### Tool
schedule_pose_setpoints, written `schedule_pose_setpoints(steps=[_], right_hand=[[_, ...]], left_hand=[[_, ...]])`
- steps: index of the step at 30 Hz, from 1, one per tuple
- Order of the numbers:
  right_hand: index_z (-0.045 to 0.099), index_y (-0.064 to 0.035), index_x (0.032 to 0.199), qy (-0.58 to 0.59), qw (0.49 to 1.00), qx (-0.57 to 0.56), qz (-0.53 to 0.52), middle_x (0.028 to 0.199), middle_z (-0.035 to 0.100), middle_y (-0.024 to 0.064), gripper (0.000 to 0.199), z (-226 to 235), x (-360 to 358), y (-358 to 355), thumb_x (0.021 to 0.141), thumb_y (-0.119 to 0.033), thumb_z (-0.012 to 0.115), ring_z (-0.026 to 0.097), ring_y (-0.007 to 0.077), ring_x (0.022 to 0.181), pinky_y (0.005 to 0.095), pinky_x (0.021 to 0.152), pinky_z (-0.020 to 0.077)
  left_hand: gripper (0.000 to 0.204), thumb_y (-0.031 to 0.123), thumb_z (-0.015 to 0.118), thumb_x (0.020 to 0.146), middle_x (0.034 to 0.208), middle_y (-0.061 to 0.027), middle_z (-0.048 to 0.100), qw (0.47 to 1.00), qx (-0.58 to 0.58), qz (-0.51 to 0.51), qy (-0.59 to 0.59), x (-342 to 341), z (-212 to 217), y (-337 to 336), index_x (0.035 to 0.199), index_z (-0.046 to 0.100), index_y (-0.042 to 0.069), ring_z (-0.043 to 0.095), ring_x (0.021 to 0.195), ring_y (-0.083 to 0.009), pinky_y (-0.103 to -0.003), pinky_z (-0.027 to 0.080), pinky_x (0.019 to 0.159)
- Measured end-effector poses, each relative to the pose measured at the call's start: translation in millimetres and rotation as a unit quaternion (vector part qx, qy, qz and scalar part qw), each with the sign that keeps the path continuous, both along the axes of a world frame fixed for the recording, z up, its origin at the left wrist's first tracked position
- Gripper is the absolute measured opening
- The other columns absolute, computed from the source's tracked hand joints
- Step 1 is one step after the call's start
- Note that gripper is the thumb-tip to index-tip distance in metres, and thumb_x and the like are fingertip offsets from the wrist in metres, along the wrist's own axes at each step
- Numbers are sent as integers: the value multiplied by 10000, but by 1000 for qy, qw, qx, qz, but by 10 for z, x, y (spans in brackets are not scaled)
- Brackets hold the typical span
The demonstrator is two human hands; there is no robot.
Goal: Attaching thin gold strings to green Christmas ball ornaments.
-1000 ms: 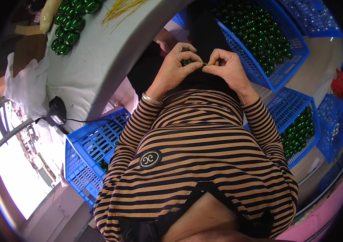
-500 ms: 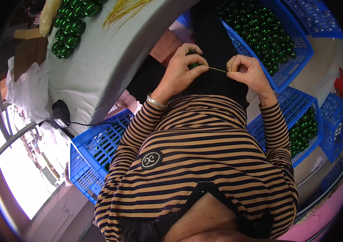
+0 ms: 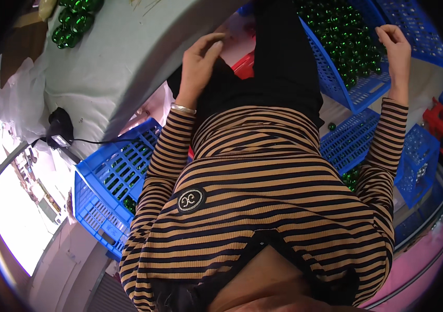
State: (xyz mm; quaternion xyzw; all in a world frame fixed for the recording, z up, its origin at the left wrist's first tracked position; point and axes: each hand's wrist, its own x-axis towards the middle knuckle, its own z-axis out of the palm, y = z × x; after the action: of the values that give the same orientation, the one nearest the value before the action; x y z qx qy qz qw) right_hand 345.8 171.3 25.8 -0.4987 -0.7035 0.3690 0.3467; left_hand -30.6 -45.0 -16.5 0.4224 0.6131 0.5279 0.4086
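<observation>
My left hand (image 3: pixel 196 67), with a silver bangle at its wrist, is raised beside the grey-covered table edge, left of my black trousers. Its thumb and forefinger are stretched out and apart, and no thing shows between them. Out to the far right, my right hand (image 3: pixel 398 52) is by the rim of a blue crate (image 3: pixel 354 101) holding many shiny green balls (image 3: pixel 344 47). The right fingers are bent together at the tips; whether they pinch anything is too small to tell. The thin yellow wire no longer shows in either hand.
Bunched green balls (image 3: pixel 76 23) lie on the grey-covered table (image 3: pixel 112 57). Other blue crates stand left (image 3: pixel 104 208) and right (image 3: pixel 354 138) of me. A single green ball (image 3: pixel 332 126) sits between the right crates. A red plastic object (image 3: pixel 440 125) is at the far right.
My hands have parted from the yellow wire stretched between them. The left moved left and up, the right far right to the crate. The green ball in my left fingers is out of sight.
</observation>
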Motion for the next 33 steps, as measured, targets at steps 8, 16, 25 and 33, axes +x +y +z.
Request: schedule_pose_setpoints(steps=[8, 16, 25, 33], right_hand=[[639, -57, 1051, 18, 927, -166, 336, 1066, 625, 66, 220, -24, -1457, -1328, 850, -137, 600, 580, 172, 1008, 293, 887, 449], [628, -72, 1109, -718, 662, 190, 98, 1277, 516, 129, 310, -781, 346, -314, 838, -203, 550, 490, 242, 1173, 395, 928, 408], [586, -137, 1177, -266, 804, 177, 501, 1291, 514, 37, 350, -217, -1084, -1653, 834, -210, 580, 492, 210, 1174, 406, 979, 382], [606, -97, 1130, -129, 959, -143, 206, 1250, 518, 78, 292, 223, -846, -1190, 852, -181, 580, 456, 234, 1163, 436, 913, 401]], left_hand=[[209, 118, 567, 893, 931, -98, 654, 989, -25, 68, -128, -268, -39, -262, 1034, 635, -20, 621, 847, -151, -255, 500, 756], [196, 124, 570, 892, 917, -74, 662, 994, -51, 16, -95, -318, -205, 29, 1011, 649, -10, 620, 836, -142, -252, 489, 775], [215, 125, 576, 887, 934, -75, 663, 997, -35, 7, -64, -197, -547, 202, 1045, 643, -4, 618, 868, -127, -231, 472, 803], [193, 128, 587, 876, 894, -40, 668, 998, -25, -2, 53, -286, -747, 233, 1035, 654, 42, 609, 847, -97, -218, 459, 787]])
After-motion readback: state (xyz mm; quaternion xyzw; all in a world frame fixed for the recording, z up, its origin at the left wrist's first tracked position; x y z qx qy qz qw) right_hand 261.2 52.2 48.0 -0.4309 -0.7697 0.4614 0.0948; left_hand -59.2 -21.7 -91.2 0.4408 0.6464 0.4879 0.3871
